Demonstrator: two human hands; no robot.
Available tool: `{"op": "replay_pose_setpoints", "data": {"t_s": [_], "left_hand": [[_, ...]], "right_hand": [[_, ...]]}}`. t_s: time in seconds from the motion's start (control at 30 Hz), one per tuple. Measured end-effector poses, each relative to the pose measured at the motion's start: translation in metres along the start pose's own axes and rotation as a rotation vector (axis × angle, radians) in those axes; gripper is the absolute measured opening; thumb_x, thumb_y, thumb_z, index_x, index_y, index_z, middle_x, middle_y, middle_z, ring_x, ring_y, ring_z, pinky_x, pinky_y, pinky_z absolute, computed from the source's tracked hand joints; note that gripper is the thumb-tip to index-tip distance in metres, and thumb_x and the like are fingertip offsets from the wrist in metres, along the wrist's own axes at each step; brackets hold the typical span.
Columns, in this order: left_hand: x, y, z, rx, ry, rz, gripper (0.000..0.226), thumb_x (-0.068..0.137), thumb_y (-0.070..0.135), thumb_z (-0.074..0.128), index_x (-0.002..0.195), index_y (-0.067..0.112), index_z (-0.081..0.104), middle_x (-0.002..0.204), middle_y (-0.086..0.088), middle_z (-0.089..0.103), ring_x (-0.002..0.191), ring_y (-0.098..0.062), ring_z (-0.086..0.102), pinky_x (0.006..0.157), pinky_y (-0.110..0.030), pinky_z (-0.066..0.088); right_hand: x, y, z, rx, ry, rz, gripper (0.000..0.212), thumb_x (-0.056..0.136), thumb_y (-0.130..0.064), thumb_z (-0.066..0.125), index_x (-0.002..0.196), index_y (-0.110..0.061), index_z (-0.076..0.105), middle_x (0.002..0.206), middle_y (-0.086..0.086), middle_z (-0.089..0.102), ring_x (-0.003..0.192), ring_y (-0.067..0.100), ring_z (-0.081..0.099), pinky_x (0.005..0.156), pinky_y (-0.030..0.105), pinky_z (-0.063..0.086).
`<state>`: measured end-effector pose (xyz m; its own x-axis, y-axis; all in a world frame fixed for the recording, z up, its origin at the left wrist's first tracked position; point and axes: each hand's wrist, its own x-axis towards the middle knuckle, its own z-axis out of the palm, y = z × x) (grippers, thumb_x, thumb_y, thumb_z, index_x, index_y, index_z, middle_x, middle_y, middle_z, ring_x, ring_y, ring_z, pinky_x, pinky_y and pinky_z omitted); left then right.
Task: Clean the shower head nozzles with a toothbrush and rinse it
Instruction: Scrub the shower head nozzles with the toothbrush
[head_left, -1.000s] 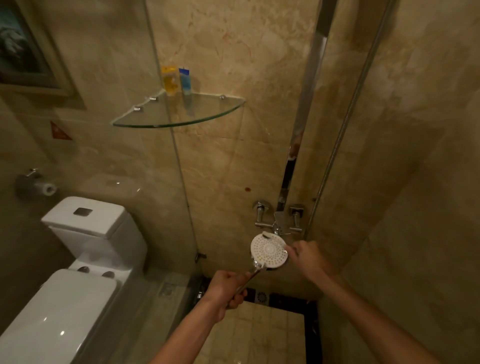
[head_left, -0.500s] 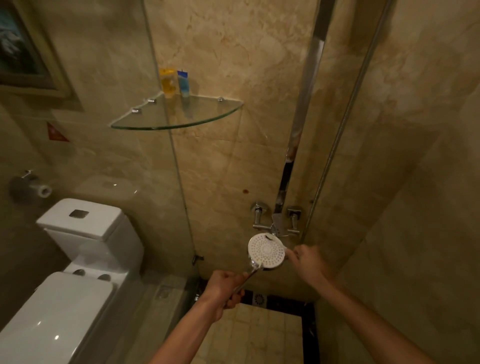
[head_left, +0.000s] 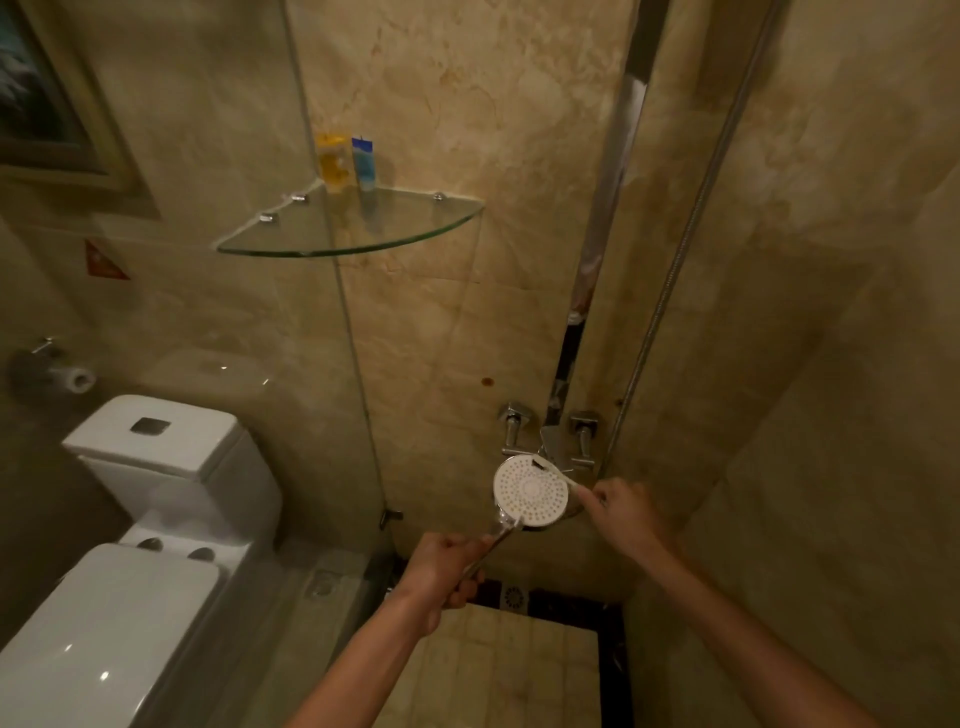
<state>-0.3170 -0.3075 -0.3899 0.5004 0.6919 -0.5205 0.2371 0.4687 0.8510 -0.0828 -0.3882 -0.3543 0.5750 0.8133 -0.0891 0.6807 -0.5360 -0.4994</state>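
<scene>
Scrub step underway, I judge: L hand fingers wrapped round shower head handle, R hand fingers pinching toothbrush at faceplate's upper rim. Next: I'd sweep bristles across remaining nozzles w/ light pressure, then rinse.

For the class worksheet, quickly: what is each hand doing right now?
Left hand: grips the shower head handle.
Right hand: holds the toothbrush against the nozzles.
</scene>
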Motion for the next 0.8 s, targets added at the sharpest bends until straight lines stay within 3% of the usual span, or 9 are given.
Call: {"op": "replay_pose_setpoints", "data": {"t_s": [0.27,0.5,0.6,0.8], "left_hand": [[0.004,-0.002,-0.001,-0.032,0.014,-0.017,0.036,0.087,0.029,0.07,0.055,0.014,0.063,0.052,-0.008,0.057,0.033,-0.011,0.039,0.032,-0.014,0.023],[0.007,0.0,0.0,-0.028,0.0,-0.016,0.033,0.086,0.032,0.071,0.061,0.012,0.063,0.054,-0.008,0.059,0.034,-0.011,0.042,0.033,-0.015,0.025],[0.007,0.0,0.002,-0.035,-0.001,-0.024,0.031,0.087,0.03,0.07,0.065,0.01,0.063,0.053,-0.008,0.058,0.034,-0.012,0.041,0.034,-0.015,0.024],[0.008,-0.005,-0.001,-0.033,0.048,-0.051,0.031,0.089,0.026,0.068,0.066,0.006,0.061,0.05,-0.007,0.054,0.032,-0.011,0.038,0.034,-0.013,0.022]], "right_hand": [[-0.029,-0.012,0.033,-0.04,-0.07,-0.132,0.042,0.096,-0.047,0.054,0.067,-0.018,0.063,0.055,-0.008,0.052,0.044,0.001,0.041,0.042,0.014,0.028],[0.005,-0.002,0.012,-0.03,0.062,-0.005,0.037,0.098,-0.043,0.052,0.067,-0.023,0.057,0.062,-0.005,0.057,0.049,0.006,0.049,0.047,0.02,0.036],[0.0,0.0,0.024,-0.017,0.092,0.002,0.039,0.098,-0.043,0.053,0.063,-0.025,0.055,0.058,-0.006,0.056,0.047,0.003,0.049,0.044,0.018,0.035],[-0.032,-0.003,0.052,-0.001,-0.063,-0.185,0.047,0.096,-0.049,0.053,0.054,-0.027,0.048,0.047,-0.01,0.043,0.045,0.001,0.048,0.041,0.017,0.032]]}}
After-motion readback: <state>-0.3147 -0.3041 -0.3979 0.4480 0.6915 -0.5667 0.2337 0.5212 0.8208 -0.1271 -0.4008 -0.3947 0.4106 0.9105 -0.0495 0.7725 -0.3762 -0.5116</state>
